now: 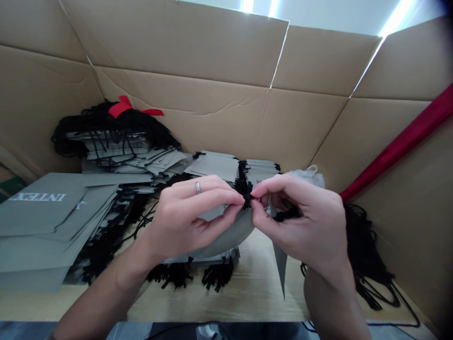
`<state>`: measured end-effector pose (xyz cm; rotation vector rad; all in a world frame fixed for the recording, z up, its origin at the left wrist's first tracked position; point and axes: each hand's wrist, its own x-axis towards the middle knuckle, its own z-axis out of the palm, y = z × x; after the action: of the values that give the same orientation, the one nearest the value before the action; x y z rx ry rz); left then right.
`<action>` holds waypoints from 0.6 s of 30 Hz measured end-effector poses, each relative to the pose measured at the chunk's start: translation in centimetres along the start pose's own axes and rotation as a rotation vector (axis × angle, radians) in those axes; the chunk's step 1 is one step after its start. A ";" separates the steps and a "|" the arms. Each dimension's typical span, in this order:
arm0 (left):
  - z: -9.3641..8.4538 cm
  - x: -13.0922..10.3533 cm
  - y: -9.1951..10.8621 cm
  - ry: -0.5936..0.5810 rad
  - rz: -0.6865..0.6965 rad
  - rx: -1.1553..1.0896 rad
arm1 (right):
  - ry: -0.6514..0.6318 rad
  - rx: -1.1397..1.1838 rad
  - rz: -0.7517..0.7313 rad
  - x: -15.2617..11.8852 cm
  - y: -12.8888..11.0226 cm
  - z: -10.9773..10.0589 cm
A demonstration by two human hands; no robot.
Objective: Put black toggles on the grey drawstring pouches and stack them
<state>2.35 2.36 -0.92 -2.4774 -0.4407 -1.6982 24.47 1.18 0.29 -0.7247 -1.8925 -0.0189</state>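
My left hand (193,215), a ring on one finger, pinches a short piece of black cord (247,201) between thumb and forefinger. On the other side of that cord, the thumb and forefinger of my right hand (300,219) are closed on it too. A bent grey card piece (228,236) hangs beneath the fingers, partly hidden by my left hand. Whether the cord is knotted there is too small to tell. Below lies a stack of grey pieces with black cord ends (217,276) sticking out toward me.
Grey printed pieces (38,217) with black cords lie in a pile at left. Behind them, a black cord bundle with a red tie (122,107) rests on more grey pieces. Another black cord bundle (364,250) lies at right. Cardboard walls (212,104) enclose the table (255,302).
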 end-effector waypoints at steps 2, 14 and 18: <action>-0.2 -0.1 0.0 -0.039 0.054 0.082 | -0.022 -0.020 -0.027 0.0 0.0 0.0; 0.7 -0.9 0.4 -0.024 0.143 0.337 | -0.022 -0.050 -0.055 0.0 0.3 0.1; 0.9 -0.6 0.5 0.091 0.013 0.244 | -0.013 0.011 -0.019 -0.1 0.2 0.3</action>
<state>3.10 2.04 -1.75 -2.2178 -0.5824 -1.6353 24.35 1.39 0.04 -0.7008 -1.9111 -0.0163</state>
